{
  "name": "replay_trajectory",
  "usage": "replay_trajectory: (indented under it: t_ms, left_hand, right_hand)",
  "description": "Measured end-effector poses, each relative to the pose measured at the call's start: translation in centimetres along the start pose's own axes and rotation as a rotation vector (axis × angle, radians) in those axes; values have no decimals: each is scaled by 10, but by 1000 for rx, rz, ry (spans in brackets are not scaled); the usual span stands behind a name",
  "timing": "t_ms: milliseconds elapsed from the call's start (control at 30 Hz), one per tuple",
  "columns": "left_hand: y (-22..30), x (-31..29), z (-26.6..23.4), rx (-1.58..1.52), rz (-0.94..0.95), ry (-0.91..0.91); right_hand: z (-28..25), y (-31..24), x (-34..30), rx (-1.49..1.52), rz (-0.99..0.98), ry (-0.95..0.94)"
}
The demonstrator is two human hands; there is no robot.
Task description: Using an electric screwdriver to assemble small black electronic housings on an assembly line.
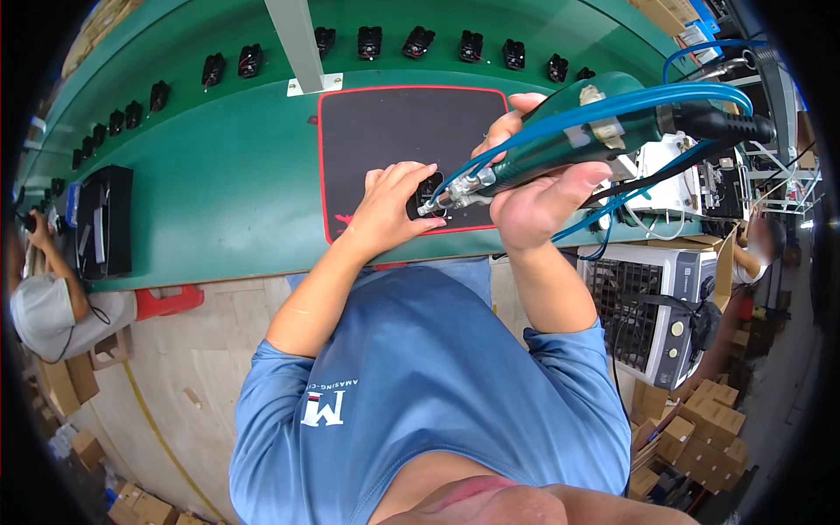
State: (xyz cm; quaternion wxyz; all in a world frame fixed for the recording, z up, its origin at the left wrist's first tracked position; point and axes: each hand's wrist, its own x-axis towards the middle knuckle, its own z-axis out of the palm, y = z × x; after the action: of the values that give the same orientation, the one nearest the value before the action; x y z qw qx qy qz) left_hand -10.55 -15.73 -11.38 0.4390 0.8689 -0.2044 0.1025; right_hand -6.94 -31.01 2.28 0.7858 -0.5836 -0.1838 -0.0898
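My right hand [535, 210] is wrapped around a dark green power screwdriver [535, 164], which slants down to the left. A blue hose [595, 112] runs along the tool toward its metal nose [464, 185]. The tip meets or nearly meets a small black housing [425, 189] on the mat; exact contact is too small to tell. With thumb and fingers curled around its sides, my left hand [385, 210] holds that housing against the mat. Part of the housing is hidden by my fingers and the tool. Beneath lies a black mat [367, 131] with a red border.
Several similar black housings [369, 42] stand in a row along the back of the green bench [219, 166]. A grey post [299, 39] rises behind the mat. At left are a black bin [114, 219] and a co-worker [48, 306]. An air cooler [634, 302] stands at right.
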Motion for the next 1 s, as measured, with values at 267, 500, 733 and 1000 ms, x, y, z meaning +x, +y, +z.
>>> replay_trajectory:
  t_ms: [267,500,733,1000]
  left_hand:
    - [2,1,-2,-11,-49,-41]
    - [1,3,-4,-2,-34,-25]
    - [7,2,-5,6,-20,-32]
    - [6,1,-5,1,0,-14]
  right_hand:
    - [2,3,-4,-56,-10,41]
    - [-5,20,-11,43,65,20]
    - [0,-37,24,-37,-111,71]
    - [11,-8,13,14,-7,-3]
